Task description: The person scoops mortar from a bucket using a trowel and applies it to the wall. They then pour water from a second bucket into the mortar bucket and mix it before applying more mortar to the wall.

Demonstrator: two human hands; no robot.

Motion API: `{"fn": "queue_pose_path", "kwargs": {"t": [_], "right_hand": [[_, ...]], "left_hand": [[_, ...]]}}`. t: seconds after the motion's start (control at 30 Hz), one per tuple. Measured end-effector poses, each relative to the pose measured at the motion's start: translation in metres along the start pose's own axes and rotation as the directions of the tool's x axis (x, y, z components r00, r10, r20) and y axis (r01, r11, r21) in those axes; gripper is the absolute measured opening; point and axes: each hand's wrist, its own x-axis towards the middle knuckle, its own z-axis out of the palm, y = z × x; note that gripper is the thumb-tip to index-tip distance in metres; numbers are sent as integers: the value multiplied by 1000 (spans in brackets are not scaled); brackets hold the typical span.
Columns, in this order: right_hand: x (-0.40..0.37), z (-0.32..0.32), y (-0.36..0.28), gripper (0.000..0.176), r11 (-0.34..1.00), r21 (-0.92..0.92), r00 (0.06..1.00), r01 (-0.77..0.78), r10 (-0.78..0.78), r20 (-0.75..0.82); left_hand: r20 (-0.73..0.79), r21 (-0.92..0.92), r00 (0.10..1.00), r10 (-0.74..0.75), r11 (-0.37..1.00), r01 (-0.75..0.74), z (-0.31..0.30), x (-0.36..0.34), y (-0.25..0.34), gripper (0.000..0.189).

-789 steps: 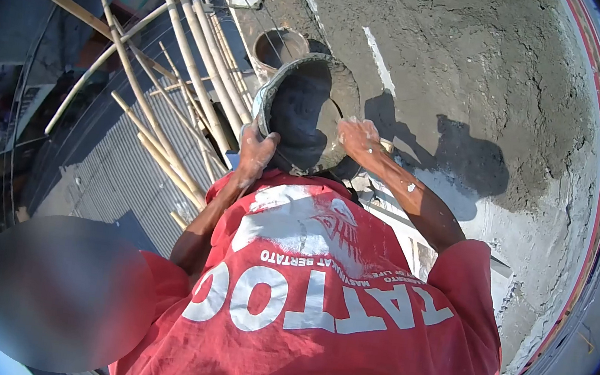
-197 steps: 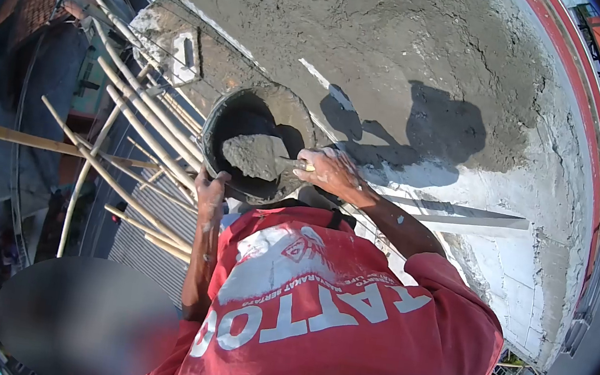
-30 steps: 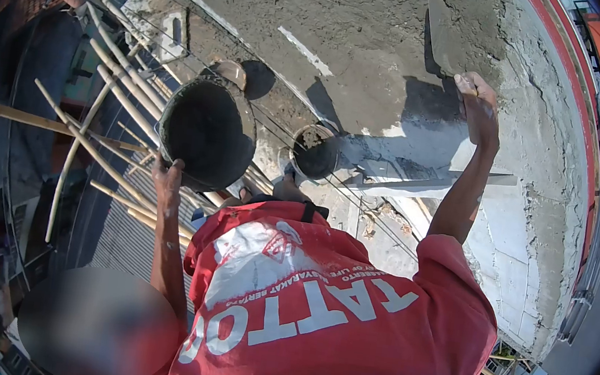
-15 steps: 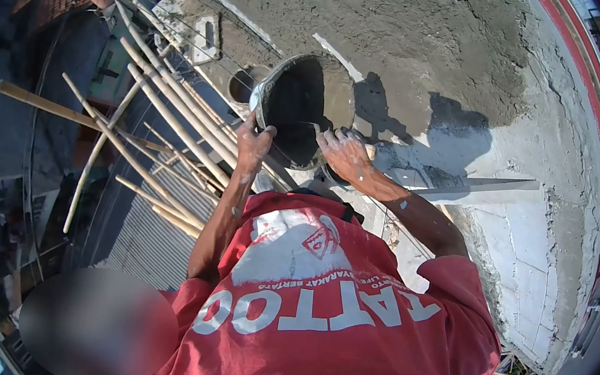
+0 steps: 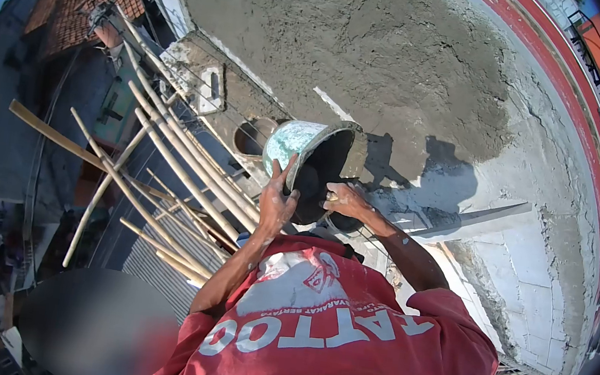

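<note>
A bucket [image 5: 296,142], pale blue-green and smeared with cement, is tilted on its side in front of my red shirt, its dark mouth facing right. My left hand [image 5: 279,201] grips its near rim, with fingers up along the outer wall. At the mouth, my right hand [image 5: 351,201] is closed around the pale handle [image 5: 331,196] of what looks like a trowel. The blade is lost in the bucket's shadow. Both hands carry grey cement marks.
Wet grey mortar [image 5: 377,47] covers the wall ahead. Bamboo poles [image 5: 184,151] cross at left beside a drop. Beyond the bucket stands a round container [image 5: 252,137]. A long grey straightedge [image 5: 468,219] lies at right on pale blocks [image 5: 520,289].
The bucket has come nearer my body and tipped, showing its outer side. My left hand has shifted along its rim. My right hand has moved down with the trowel handle.
</note>
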Motion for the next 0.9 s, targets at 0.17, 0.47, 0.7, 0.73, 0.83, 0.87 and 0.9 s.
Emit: {"fn": "queue_pose_path", "kwargs": {"t": [0.17,0.47,0.7,0.73,0.83,0.87,0.9], "right_hand": [[-15,-25,-27,40,986,77,981,-151,139,137],[-18,-61,42,22,275,817,854,-508,32,520],[-112,-248,81,20,739,633,679,-232,589,-438],[-136,-261,53,23,777,523,690,-350,592,-417],[-119,-242,26,28,876,231,778,-424,483,-401],[-108,-221,17,29,909,62,827,-413,402,-393],[-93,-194,14,36,934,39,886,-354,349,-305]], "left_hand": [[80,-661,923,-375,673,331,-16,0,-56,48],[-219,-619,667,-712,630,469,-79,-61,-106,30],[-341,-453,603,-721,689,566,-121,-90,-102,35],[-266,-452,649,-712,687,569,-121,-91,-91,36],[-233,-481,739,-632,736,477,-95,-76,-99,40],[-185,-474,744,-642,721,505,-86,-67,-101,40],[-135,-470,752,-646,709,525,-77,-58,-102,40]]}}
